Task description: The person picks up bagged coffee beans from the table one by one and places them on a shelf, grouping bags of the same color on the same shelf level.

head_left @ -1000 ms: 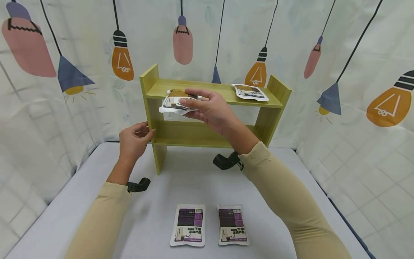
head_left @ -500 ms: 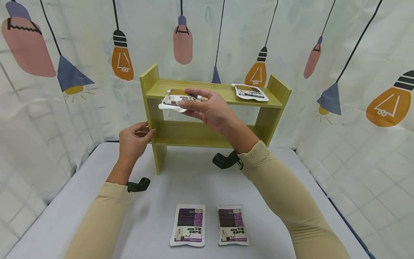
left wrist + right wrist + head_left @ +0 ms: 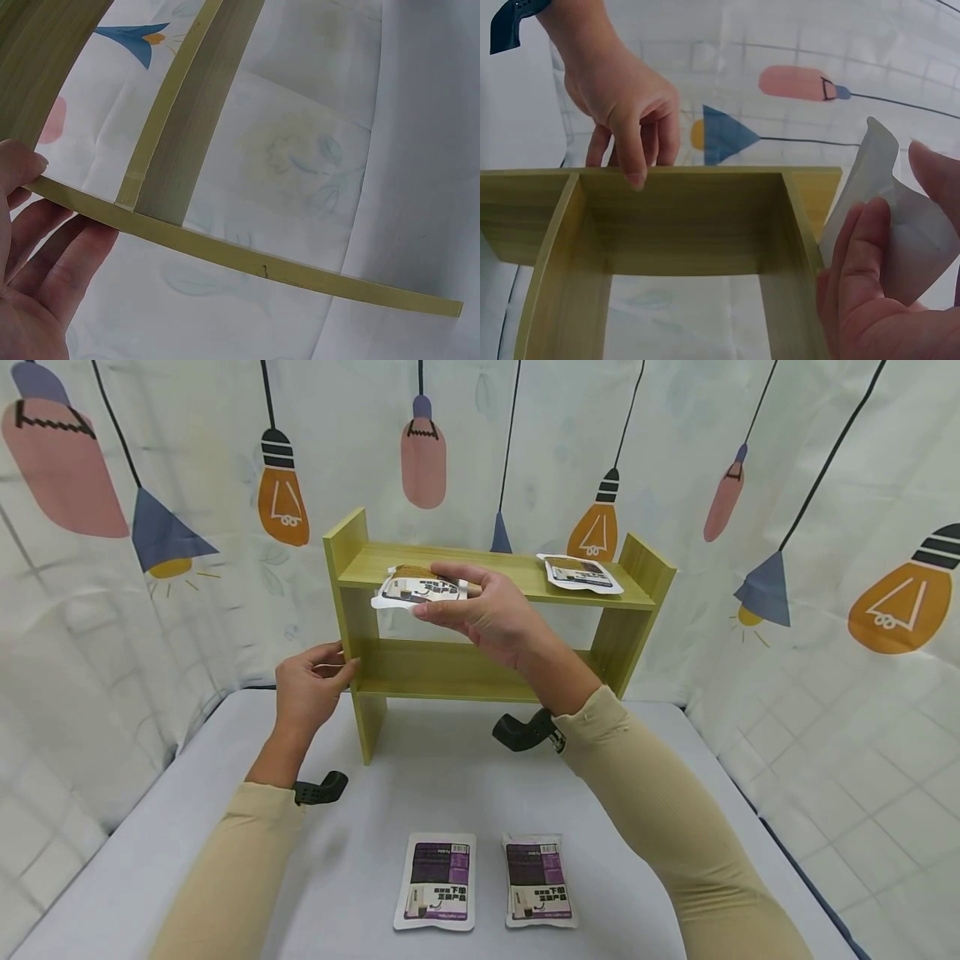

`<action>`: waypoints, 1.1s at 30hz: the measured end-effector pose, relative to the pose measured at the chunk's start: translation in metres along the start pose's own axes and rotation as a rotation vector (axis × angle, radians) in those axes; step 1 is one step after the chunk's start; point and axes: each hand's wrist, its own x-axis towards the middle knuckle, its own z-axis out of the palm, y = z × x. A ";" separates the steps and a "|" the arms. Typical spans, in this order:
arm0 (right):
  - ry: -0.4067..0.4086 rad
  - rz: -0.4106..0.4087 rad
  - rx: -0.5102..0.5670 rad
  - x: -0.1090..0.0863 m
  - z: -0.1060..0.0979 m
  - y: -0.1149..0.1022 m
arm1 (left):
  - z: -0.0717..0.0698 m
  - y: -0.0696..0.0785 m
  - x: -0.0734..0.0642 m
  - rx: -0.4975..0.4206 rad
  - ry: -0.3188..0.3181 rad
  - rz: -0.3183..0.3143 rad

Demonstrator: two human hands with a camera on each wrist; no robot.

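Note:
A yellow-green wooden shelf [image 3: 438, 668] stands at the back of the table. My left hand [image 3: 309, 689] pinches its left side panel; in the left wrist view the thumb is on one face and the fingers are on the other. My right hand [image 3: 491, 614] grips a white pouch [image 3: 401, 594] with a brown and white label by its right end, at the left part of the top board's front edge. The right wrist view shows fingers against the pouch's plain white underside [image 3: 919, 232]. Whether the pouch touches the board I cannot tell.
A similar flat pouch [image 3: 581, 575] lies at the right end of the top board. Two purple-labelled pouches, a left one [image 3: 438, 882] and a right one [image 3: 539, 882], lie on the white table [image 3: 450, 793] in front. A patterned curtain [image 3: 480, 443] encloses the back and sides.
The held pouch has tipped to a flatter angle, its near edge shifting a little, and the right thumb has moved lower on it. The left hand and shelf stay put.

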 end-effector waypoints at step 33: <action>0.042 -0.026 -0.035 0.006 0.001 0.000 | 0.000 0.001 -0.001 0.005 -0.001 0.008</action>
